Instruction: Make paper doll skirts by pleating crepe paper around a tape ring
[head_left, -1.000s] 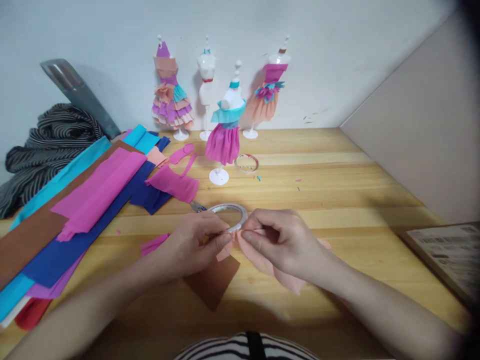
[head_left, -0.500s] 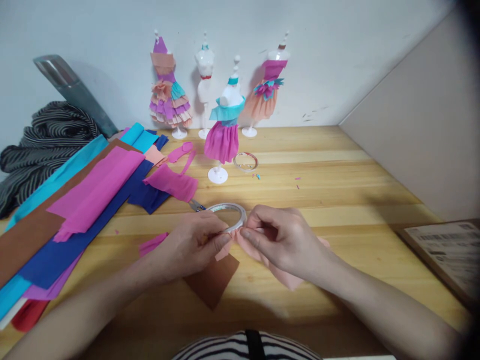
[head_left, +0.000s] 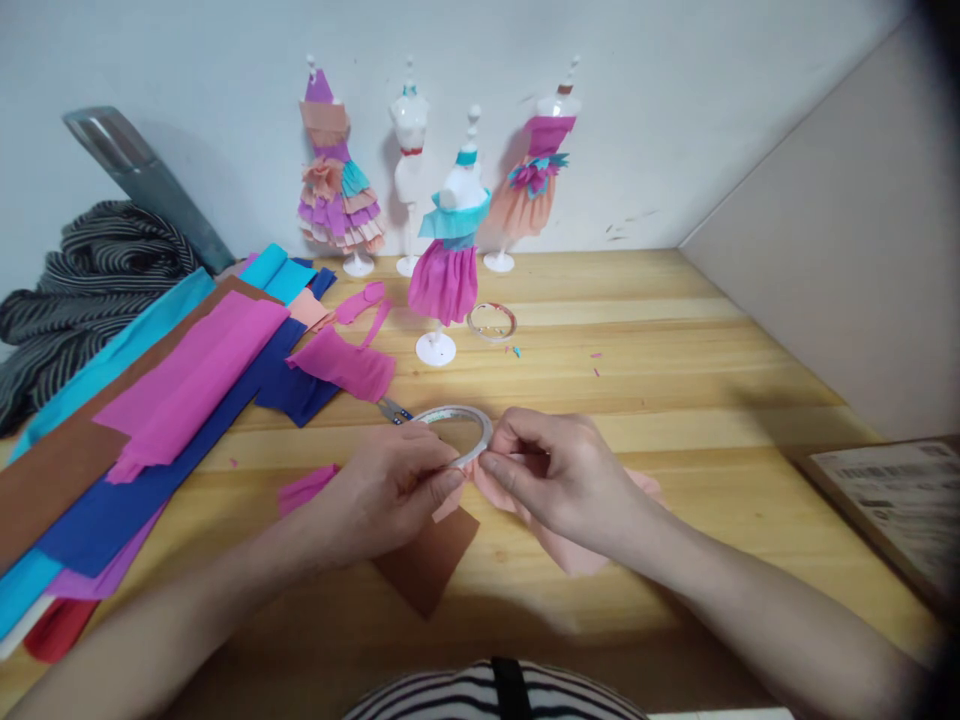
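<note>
The thin white ring-shaped roll of tape (head_left: 486, 431) sits tilted, its open centre showing. The soft peach-pink crepe-paper strip (head_left: 568, 553) is gathered into puckers at the ring's near edge, a short end hanging left, a longer loose length draping right.

Craft corner with dressed miniature mannequins (head_left: 445, 280)

The left hand (head_left: 390, 490) hid part of the tape roll (head_left: 485, 430) beside its fingertips. Beneath the right hand's (head_left: 562, 480) fingers, much of the peach paper (head_left: 570, 555) was covered. Probable scissors (head_left: 394, 411), beyond the left fingers, showed only partly. Far right of both, the box label (head_left: 892, 500) was illegibly blurred.
</note>
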